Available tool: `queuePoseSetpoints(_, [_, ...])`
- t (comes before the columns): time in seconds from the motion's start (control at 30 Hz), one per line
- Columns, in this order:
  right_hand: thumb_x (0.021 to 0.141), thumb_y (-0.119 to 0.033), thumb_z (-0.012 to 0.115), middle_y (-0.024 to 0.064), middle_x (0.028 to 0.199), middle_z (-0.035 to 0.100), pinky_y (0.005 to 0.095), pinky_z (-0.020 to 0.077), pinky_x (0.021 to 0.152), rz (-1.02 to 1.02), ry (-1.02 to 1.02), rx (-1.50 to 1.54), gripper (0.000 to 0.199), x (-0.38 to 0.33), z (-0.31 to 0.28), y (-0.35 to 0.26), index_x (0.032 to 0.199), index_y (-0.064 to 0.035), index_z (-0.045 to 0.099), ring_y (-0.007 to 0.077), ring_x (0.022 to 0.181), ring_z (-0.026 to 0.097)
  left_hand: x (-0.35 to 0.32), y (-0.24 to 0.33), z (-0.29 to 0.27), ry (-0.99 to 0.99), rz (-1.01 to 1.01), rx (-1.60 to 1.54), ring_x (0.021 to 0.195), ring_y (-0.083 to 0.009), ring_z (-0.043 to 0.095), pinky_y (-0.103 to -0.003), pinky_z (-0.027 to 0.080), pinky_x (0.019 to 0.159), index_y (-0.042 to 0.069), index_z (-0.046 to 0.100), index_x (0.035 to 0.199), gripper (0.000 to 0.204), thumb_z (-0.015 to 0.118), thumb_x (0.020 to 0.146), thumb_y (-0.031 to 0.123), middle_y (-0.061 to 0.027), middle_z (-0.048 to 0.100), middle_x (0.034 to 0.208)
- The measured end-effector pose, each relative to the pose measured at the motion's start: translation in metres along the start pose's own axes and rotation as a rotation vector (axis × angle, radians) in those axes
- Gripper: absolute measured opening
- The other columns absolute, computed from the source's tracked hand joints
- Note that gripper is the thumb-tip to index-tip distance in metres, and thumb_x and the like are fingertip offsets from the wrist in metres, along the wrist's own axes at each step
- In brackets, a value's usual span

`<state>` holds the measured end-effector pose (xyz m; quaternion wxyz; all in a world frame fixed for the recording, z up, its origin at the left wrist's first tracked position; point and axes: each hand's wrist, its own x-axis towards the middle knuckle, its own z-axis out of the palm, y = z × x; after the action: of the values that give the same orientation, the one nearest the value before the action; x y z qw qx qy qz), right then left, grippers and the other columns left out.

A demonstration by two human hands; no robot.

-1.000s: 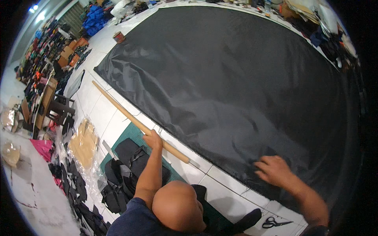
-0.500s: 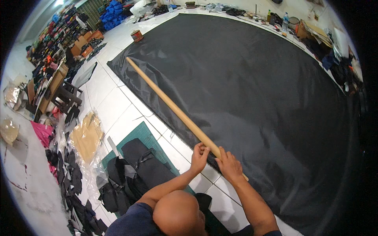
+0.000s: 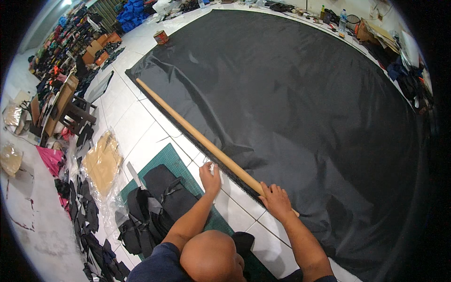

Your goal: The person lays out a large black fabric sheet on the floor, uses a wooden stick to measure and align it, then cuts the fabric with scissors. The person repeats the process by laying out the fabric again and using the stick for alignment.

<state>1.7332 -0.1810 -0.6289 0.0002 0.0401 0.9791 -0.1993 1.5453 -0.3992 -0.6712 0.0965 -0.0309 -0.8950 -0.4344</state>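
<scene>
A: Head view, the only one: what differs between this moment and half a second ago?

B: The long tan tube (image 3: 206, 142) shifts toward the near border of the black sheet (image 3: 300, 103). It now lies on the sheet, close beside that border and roughly in line with it, with a narrow frayed strip showing on the outer side.

A: And the hands?

B: Half a second ago both are at the tube; now they part. The right hand (image 3: 276, 201) lies over the tube near its closer end, fingers draped across the top; how firmly they press, one cannot tell. The left hand (image 3: 210, 179) is apart from the tube, above the white tiles (image 3: 136, 120) just outside the border. Its fingers are curled, thumb toward fingertips — whether they pinch a thread or nothing, one cannot tell.

A: What does the change signify?

B: By judgement, one hand now suffices to steady the tube, and the left is free at the border. Tube and border are paired, although the sheet keeps creases beyond the tube.

A: What lies about?

B: Beside the left forearm, a green mat (image 3: 169, 157) bearing black padded pieces (image 3: 164, 188); at the far corner, a reddish tin (image 3: 160, 37).
</scene>
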Motion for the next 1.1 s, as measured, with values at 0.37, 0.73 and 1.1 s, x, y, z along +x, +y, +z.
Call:
queuePoseSetpoints(0.37, [0.091, -0.035, 0.063, 0.0127, 0.104, 0.056, 0.0432, 0.045, 0.084, 0.095, 0.067, 0.077, 0.055, -0.032, -0.014, 0.019, 0.138, -0.0097, 0.049, 0.0309, 0.097, 0.057, 0.073, 0.007, 0.008, -0.009, 0.296, 0.288, 0.13, -0.0419, 0.039, -0.05, 0.031, 0.108, 0.0, 0.045, 0.137, 0.055, 0.058, 0.094, 0.031, -0.0272, 0.042, 0.138])
queuePoseSetpoints(0.73, [0.088, -0.034, 0.066, 0.0112, 0.099, 0.055, 0.0423, 0.0446, 0.077, 0.195, 0.022, -0.078, 0.058, -0.039, -0.018, 0.024, 0.141, -0.0178, 0.048, 0.0284, 0.091, 0.056, 0.091, -0.016, 0.025, -0.33, 0.223, 0.567, 0.146, -0.0437, 0.014, -0.053, 0.012, 0.118, -0.003, 0.031, 0.148, 0.079, 0.049, 0.095, 0.052, -0.0286, 0.02, 0.156])
queuePoseSetpoints(1.1, [0.088, -0.03, 0.066, 0.0124, 0.097, 0.054, 0.0434, 0.0466, 0.077, 0.021, 0.003, 0.095, 0.056, -0.022, -0.011, 0.007, 0.14, -0.016, 0.049, 0.0303, 0.086, 0.057, 0.067, -0.014, 0.007, -0.104, 0.108, 0.077, 0.142, -0.0427, 0.025, -0.044, 0.025, 0.116, -0.003, 0.032, 0.146, 0.059, 0.048, 0.1, 0.031, -0.0291, 0.024, 0.153])
